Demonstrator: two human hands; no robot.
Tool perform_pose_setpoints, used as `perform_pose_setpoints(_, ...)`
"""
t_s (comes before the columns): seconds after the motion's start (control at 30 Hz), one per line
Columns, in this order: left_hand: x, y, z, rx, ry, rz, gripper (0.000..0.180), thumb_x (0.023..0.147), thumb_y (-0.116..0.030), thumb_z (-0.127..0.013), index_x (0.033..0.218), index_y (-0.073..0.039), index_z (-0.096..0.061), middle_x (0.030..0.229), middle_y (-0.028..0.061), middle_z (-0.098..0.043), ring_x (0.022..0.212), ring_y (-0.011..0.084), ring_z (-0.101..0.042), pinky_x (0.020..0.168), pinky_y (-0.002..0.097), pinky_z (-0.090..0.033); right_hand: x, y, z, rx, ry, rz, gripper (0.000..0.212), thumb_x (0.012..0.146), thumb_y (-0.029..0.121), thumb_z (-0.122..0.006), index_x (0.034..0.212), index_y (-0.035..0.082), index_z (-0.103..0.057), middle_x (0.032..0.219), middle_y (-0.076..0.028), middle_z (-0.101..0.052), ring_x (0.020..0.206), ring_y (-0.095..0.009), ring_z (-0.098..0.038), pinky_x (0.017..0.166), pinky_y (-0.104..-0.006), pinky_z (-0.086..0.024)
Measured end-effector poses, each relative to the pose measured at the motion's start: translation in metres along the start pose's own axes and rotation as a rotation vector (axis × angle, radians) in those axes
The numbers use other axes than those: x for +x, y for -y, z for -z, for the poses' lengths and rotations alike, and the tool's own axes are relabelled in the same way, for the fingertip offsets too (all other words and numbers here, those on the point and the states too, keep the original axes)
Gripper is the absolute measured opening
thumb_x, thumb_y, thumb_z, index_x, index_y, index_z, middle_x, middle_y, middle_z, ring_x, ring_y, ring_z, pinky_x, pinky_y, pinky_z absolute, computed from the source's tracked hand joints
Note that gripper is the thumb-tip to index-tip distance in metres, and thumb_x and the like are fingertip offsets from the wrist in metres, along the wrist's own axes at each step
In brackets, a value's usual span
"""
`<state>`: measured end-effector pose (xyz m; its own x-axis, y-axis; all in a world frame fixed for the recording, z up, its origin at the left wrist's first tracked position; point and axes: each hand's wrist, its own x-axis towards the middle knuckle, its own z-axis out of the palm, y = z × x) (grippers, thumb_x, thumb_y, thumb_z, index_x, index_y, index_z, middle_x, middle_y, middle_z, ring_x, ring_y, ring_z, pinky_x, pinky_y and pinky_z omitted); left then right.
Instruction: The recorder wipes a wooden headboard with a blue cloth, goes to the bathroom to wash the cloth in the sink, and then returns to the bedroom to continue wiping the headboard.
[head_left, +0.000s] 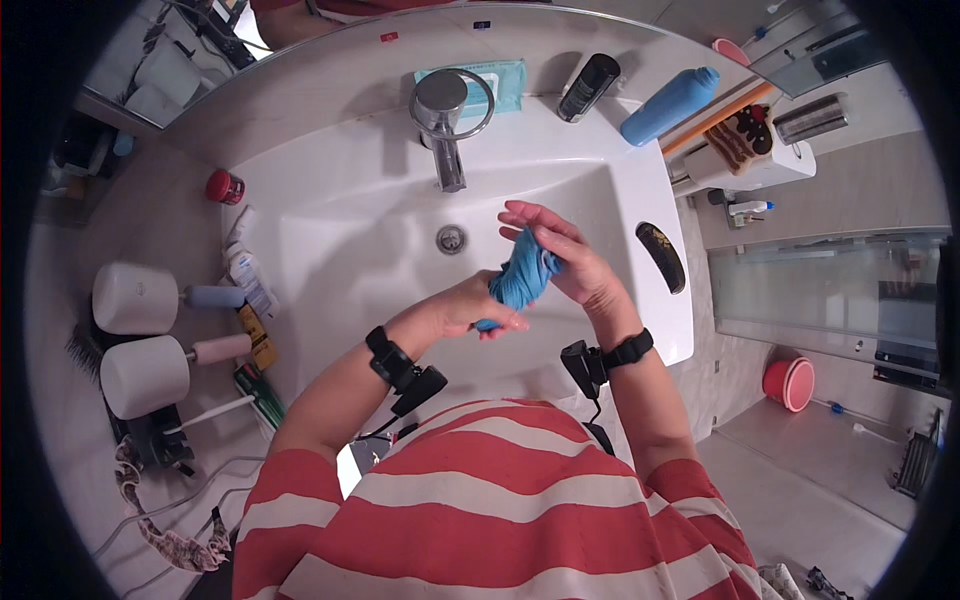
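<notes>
A bunched, twisted blue cloth (522, 272) hangs over the right half of the white sink basin (350, 250), between my two hands. My left hand (475, 305) is wrapped round its lower end, thumb across it. Against the upper end lies my right hand (570, 255), holding it between palm and loosely bent fingers; some fingertips reach past the cloth. Left of the hands is the round metal drain (451, 239). Above it stands the chrome faucet (445, 120), its spout over the basin; I cannot tell whether water runs.
Behind the basin lie a wipes pack (508, 85), a black can (589, 88) and a blue bottle (670, 105). A dark comb-like object (660, 257) rests on the right rim. Tubes (252, 280), a red-lidded jar (225, 187) and two white hair dryers (145, 375) crowd the left.
</notes>
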<state>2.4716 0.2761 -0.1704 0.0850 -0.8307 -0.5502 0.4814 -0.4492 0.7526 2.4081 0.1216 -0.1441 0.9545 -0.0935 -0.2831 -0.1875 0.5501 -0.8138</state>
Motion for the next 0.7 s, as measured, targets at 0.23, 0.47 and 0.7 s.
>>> perform_pose_setpoints(0.23,-0.032,-0.023,-0.028,-0.452,0.334,-0.107,0.04,0.062,-0.006,-0.066,0.097,0.001,-0.049,0.071,0.0069,-0.054,0.056,0.0146,-0.054,0.045,0.0249,-0.043,-0.02,0.007,-0.027,0.302,0.181,-0.027,0.038,0.078,0.015,-0.055,0.112,0.001,-0.047,0.085,-0.013,-0.055,0.082,-0.029,-0.058,0.069,-0.0324,-0.048)
perform_pose_setpoints(0.47,0.017,0.019,-0.033,0.086,-0.354,-0.164,0.013,0.062,-0.008,-0.063,0.069,-0.001,-0.055,0.054,0.0026,-0.051,0.05,0.0115,-0.051,0.042,0.027,-0.039,0.007,-0.017,-0.025,-0.091,-0.367,0.057,0.011,0.076,0.002,-0.047,0.086,-0.001,-0.049,0.054,-0.006,-0.047,0.042,-0.014,-0.046,0.04,-0.0257,-0.04)
perform_pose_setpoints(0.7,0.058,0.051,-0.027,0.458,-0.662,-0.307,0.023,0.06,-0.014,-0.065,0.069,0.004,-0.054,0.064,0.0154,-0.06,0.063,0.0251,-0.061,0.057,0.0344,-0.046,0.027,-0.058,0.009,-0.201,-0.553,0.068,0.014,0.071,0.002,-0.046,0.084,-0.001,-0.049,0.054,-0.008,-0.049,0.042,-0.015,-0.047,0.039,-0.0273,-0.04)
